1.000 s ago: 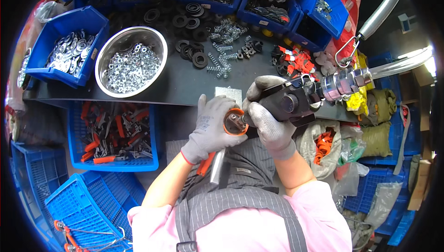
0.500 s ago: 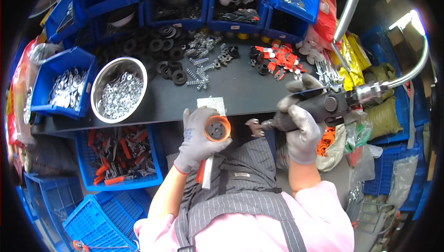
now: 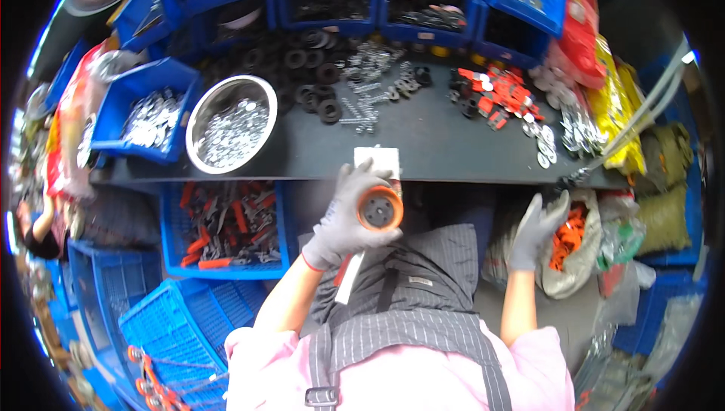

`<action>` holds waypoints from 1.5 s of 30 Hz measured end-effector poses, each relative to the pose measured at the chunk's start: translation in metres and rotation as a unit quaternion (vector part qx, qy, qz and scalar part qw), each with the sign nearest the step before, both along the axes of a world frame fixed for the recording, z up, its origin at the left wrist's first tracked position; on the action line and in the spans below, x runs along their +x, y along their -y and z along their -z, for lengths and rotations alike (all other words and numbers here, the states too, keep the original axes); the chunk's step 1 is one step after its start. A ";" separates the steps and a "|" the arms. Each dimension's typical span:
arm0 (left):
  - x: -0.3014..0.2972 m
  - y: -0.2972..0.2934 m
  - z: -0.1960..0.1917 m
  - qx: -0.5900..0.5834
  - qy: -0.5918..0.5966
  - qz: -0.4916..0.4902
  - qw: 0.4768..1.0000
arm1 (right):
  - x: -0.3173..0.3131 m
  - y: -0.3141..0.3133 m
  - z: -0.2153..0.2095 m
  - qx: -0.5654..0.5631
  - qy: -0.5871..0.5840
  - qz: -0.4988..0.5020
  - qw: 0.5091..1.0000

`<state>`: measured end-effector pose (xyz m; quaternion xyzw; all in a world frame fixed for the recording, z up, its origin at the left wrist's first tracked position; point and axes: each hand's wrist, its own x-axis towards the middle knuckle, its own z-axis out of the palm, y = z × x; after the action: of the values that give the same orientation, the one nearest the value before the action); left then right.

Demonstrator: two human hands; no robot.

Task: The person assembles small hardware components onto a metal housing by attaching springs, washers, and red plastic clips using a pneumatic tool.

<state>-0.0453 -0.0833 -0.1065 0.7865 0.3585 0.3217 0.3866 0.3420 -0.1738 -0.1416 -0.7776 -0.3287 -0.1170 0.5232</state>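
Orange round-headed part, dark disc face up, is gripped by the gloved left hand just below the front edge of the black workbench. A pale shaft runs down from it over the striped apron; its join to the head is hidden by the palm. Right hand, gloved, is held flat with fingers spread, holding nothing, beside a bag of orange parts partly covered by it. Steel bowl of washers and blue bin of orange-handled pieces are seen to the left. Black rings and red clips are scattered on the bench; small hardware is too fine to identify. Upper bins are cut off at the rim.
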 end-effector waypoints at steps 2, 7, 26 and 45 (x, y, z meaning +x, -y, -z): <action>-0.001 0.011 -0.025 -0.012 0.060 0.030 0.998 | -0.038 0.015 -0.012 -0.019 0.096 -0.207 0.973; -0.050 0.051 -0.124 -0.224 0.284 0.057 0.931 | -0.132 0.018 -0.025 -0.105 0.005 -0.583 0.806; -0.128 0.166 -0.200 0.309 0.575 -0.423 0.628 | -0.338 0.021 -0.148 -0.168 -0.234 -0.831 0.475; -0.526 0.719 0.053 -0.058 -0.208 -0.942 0.258 | -0.385 0.039 -0.090 -0.275 -0.127 -0.853 0.425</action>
<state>-0.5710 -0.8026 -0.1592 -0.0906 0.9321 0.2630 -0.2321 -0.0433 -0.2124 -0.0516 -0.2086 -0.7686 0.5860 0.1496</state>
